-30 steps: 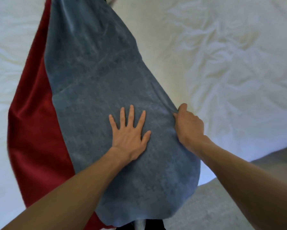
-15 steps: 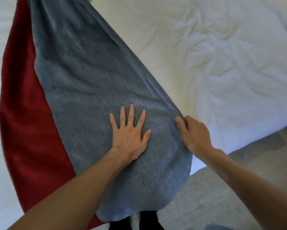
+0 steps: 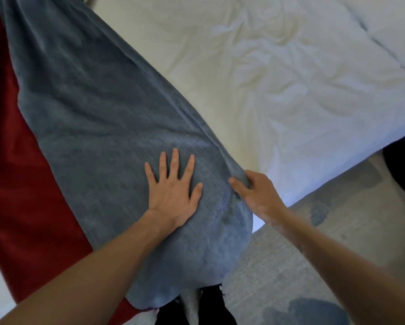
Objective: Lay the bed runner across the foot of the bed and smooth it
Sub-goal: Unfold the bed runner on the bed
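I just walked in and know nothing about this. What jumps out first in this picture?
The big grey bed runner sweeps diagonally across the crumpled white bedding, with deep red fabric showing along its left side. Near the bed's edge, the left hand presses flat on the runner with fingers spread, while the right hand pinches the runner's right edge.

No readable text, label, brand, number or sign appears anywhere on the fabrics, bedding or floor in view.
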`<state>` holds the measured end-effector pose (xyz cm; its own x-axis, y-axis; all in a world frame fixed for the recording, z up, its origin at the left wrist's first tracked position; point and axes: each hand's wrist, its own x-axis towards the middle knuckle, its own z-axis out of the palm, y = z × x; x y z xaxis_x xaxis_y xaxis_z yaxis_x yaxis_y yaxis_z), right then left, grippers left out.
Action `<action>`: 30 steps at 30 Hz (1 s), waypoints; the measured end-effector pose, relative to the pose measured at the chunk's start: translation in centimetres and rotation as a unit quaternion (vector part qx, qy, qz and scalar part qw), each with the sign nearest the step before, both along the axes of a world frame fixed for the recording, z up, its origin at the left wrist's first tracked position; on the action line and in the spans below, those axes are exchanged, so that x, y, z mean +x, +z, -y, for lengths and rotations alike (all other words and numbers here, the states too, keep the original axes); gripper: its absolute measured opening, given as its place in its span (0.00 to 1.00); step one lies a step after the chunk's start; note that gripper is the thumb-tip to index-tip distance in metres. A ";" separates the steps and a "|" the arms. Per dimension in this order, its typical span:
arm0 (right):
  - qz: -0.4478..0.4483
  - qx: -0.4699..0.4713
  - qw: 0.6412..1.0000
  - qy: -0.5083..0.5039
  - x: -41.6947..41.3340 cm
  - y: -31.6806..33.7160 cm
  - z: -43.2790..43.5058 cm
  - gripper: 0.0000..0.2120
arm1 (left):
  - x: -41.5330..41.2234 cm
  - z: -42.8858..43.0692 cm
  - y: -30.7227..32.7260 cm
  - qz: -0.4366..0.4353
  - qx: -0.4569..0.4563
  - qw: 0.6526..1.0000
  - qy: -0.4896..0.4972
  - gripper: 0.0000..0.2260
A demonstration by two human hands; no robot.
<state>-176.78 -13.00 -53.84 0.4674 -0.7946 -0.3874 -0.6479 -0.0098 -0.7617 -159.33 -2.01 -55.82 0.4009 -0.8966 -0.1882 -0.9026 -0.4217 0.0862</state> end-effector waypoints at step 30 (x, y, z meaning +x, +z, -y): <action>-0.026 -0.262 0.928 0.263 -7.2 6.6 -2.0 0.07 | -11.7 -1.1 1.6 -0.051 0.022 0.991 0.119 0.29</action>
